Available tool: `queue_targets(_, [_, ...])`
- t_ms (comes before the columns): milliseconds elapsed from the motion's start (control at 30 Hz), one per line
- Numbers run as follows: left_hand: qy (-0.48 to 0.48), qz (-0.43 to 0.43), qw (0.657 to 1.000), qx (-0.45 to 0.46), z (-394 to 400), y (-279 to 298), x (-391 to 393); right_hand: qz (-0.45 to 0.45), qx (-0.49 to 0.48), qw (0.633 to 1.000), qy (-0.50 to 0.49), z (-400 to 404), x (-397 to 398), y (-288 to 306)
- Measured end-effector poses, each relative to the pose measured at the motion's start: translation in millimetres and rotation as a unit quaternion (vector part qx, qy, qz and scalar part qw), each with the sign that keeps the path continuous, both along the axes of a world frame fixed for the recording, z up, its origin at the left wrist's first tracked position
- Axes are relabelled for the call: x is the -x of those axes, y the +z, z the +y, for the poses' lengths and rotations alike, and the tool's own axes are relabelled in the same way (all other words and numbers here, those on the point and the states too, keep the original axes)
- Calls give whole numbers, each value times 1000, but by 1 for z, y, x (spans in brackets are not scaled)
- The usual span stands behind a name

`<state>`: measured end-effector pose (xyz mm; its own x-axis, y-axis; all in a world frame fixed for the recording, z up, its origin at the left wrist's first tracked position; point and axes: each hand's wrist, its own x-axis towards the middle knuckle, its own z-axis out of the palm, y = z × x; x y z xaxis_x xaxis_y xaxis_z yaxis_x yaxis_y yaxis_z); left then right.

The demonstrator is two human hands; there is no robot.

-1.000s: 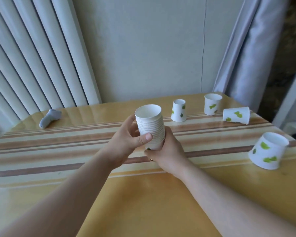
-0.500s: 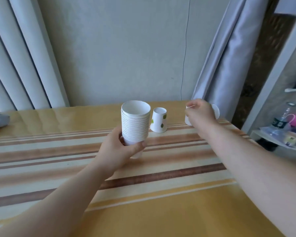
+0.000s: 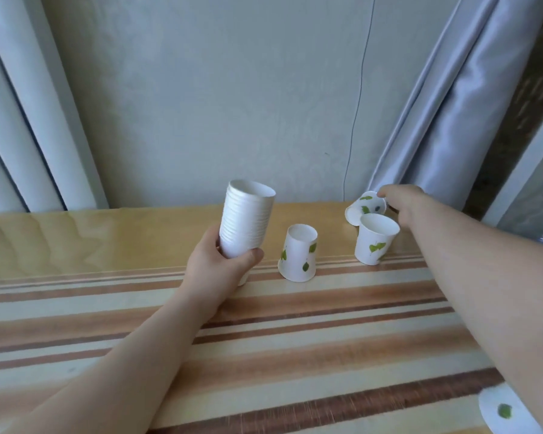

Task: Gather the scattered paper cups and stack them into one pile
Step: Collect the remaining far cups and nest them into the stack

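Paper cup stack [image 3: 246, 222] sits clenched upright in the left hand [image 3: 215, 270], mouth up to receive; right hand [image 3: 403, 205] fingers pinch the tipped cup [image 3: 365, 208] at upper right.

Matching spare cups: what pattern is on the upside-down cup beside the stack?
The upside-down cup is white with scattered green leaf prints, clearest in the head view.
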<state>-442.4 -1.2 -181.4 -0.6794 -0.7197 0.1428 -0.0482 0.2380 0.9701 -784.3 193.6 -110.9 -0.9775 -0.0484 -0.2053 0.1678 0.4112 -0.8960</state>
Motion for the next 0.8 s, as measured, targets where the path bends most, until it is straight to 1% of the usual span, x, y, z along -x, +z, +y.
queue_targets(67, [8, 11, 1000, 2, 0, -2, 12, -42, -23, 998, 38, -14, 0, 2])
queue_targets(133, [20, 20, 1000, 11, 1, -6, 17, -57, -83, 991, 89, -31, 0, 5])
queue_targets(200, [33, 30, 999, 10, 0, -10, 19, -47, -139, 980, 133, -50, 10, 2])
queue_targets(267, [29, 20, 999, 13, -3, -12, 21, -18, -190, 967, 166, -63, 23, -1])
queue_targets(367, [22, 17, 1000, 9, -6, -12, 24, -34, -222, 959, 174, -67, 34, 1])
queue_targets(467, [9, 18, 1000, 12, -7, -13, 22, -59, -208, 964, 156, -57, 29, 10])
queue_targets(533, [1, 17, 1000, 17, -3, -13, 18, -38, -176, 970, 163, -52, 17, 16])
queue_targets(600, [2, 16, 1000, 22, 3, -9, 13, 4, -107, 978, 181, -48, -2, 25])
queue_targets(700, [9, 7, 1000, 7, 11, 2, 2, 57, 64, 977, 194, -45, -53, 45])
queue_targets(800, [3, -29, 1000, -10, 13, 16, -25, 57, 249, 948, 188, -42, -118, 67])
